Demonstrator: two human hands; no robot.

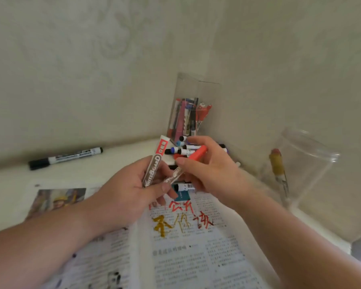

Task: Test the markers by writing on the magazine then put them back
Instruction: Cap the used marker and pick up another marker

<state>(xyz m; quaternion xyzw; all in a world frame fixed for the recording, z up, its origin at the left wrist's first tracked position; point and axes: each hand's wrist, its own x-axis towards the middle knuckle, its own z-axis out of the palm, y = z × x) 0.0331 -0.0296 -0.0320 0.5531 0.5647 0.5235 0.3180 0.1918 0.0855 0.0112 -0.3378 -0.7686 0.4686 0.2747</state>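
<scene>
Markers (pixel 183 150) lie in a loose heap on the desk (pixel 8 184), just behind the hands and in front of the clear box (pixel 196 90) in the corner, which holds more. The magazine (pixel 206 257) lies open below, with red and gold strokes across its right page, so I'd say some testing is done. The left hand (pixel 133 190) has its fingers curled round a whiteboard marker (pixel 154 165). The right hand (pixel 213 170) pinches the red end of a clear-bodied pen (pixel 197 154), which slants down toward the left thumb. A black marker (pixel 65 157) lies apart at the far left, and a gold one (pixel 276 165) is by the jar (pixel 313 155). To my eye the putting back is mostly undone.
</scene>
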